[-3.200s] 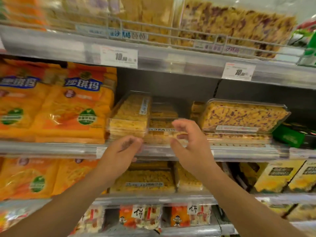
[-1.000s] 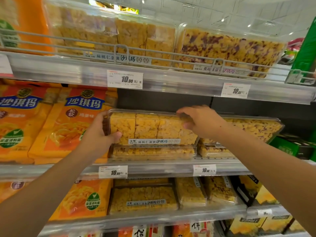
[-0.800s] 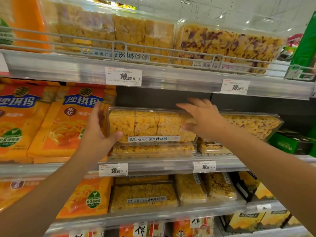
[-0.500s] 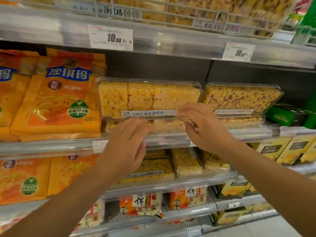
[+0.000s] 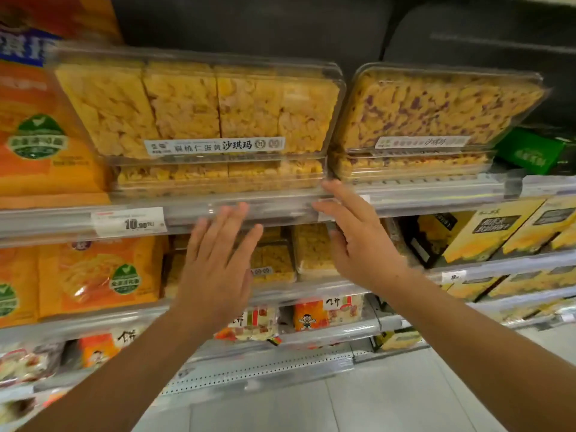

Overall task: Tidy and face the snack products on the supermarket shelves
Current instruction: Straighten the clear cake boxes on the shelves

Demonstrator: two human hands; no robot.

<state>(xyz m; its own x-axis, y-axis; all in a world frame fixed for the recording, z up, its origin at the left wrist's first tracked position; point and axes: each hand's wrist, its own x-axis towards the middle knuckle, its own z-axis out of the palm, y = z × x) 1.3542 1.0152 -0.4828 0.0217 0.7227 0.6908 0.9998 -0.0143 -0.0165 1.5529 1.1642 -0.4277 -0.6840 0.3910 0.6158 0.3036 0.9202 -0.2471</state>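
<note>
A clear plastic box of yellow snack bars (image 5: 199,110) leans upright, label forward, on a flat box of the same kind (image 5: 218,176) on the shelf rail (image 5: 280,207). Right of it a box with purple-flecked bars (image 5: 436,107) leans on another flat box (image 5: 411,165). My left hand (image 5: 218,260) is below the rail, fingers straight and spread, holding nothing. My right hand (image 5: 358,241) is also spread open, its fingertips near the lower right corner of the flat yellow box; I cannot tell whether they touch it.
Orange snack bags (image 5: 40,129) fill the shelf to the left. A green pack (image 5: 530,151) lies at the right. The lower shelf holds more clear boxes (image 5: 274,260), orange bags (image 5: 99,275) and yellow cartons (image 5: 486,229). A price tag (image 5: 129,221) sits on the rail.
Both hands have let go of the upright yellow box and dropped from its sides to below the shelf rail, fingers now spread. The view has moved closer and lower.
</note>
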